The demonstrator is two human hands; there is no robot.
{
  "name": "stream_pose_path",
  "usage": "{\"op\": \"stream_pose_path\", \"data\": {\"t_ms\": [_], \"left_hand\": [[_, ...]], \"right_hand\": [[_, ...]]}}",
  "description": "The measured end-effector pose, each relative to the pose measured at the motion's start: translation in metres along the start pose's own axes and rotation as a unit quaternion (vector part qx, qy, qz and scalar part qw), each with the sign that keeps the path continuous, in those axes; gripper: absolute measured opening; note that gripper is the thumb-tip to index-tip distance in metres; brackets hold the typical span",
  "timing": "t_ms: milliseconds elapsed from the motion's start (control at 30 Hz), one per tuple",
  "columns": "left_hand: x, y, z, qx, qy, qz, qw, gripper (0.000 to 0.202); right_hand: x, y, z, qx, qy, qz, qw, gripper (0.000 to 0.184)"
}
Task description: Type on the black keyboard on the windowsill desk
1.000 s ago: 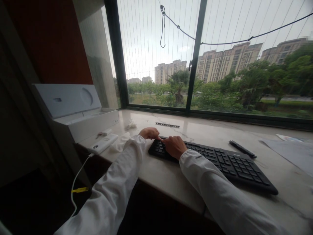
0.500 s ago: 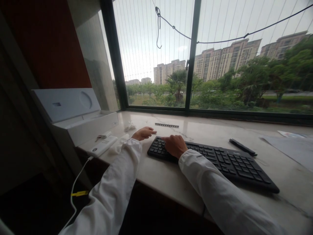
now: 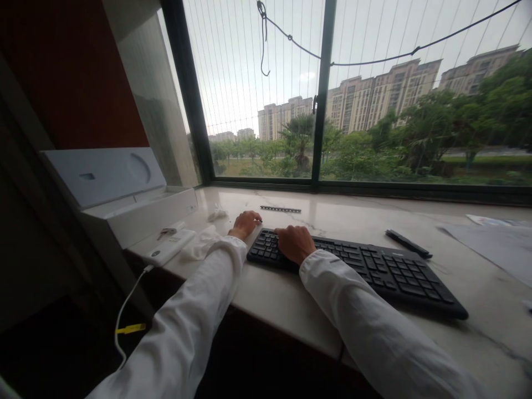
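Note:
A black keyboard (image 3: 374, 269) lies slantwise on the pale marble sill (image 3: 291, 293). My right hand (image 3: 296, 243) rests on the keys at the keyboard's left end, fingers curled down onto them. My left hand (image 3: 244, 223) sits just off the keyboard's far left corner, fingers bent and touching the sill, holding nothing. Both arms wear white sleeves.
A white open box (image 3: 137, 208) stands at the left. Before it lie a white power bank (image 3: 168, 249) with a cable hanging down, and crumpled tissue (image 3: 201, 246). A thin metal strip (image 3: 280, 209), a black pen-like bar (image 3: 407, 244) and papers (image 3: 494, 244) lie farther off.
My left hand drew away from the keyboard's corner to the sill beside it. My right hand stays on the keys. The view shifted slightly.

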State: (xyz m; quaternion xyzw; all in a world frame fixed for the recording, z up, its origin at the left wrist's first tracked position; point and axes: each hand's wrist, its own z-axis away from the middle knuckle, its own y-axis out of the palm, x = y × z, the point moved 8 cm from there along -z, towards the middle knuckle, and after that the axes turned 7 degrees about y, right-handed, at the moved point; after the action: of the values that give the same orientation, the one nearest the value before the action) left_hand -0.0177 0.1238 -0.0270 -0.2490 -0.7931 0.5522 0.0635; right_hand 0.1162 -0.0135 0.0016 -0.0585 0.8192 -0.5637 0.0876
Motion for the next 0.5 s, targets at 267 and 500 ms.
{"op": "stream_pose_path", "data": {"t_ms": [267,500], "left_hand": [[-0.011,-0.006,0.003,0.000,0.017,0.051,0.999,0.019],[-0.024,-0.029,0.013,0.049,0.081,0.221,0.971,0.036]], "right_hand": [[0.001,-0.001,0.001,0.018,0.003,0.003,1.000,0.034],[0.003,-0.002,0.003,0.040,0.005,0.020,0.999,0.034]]}}
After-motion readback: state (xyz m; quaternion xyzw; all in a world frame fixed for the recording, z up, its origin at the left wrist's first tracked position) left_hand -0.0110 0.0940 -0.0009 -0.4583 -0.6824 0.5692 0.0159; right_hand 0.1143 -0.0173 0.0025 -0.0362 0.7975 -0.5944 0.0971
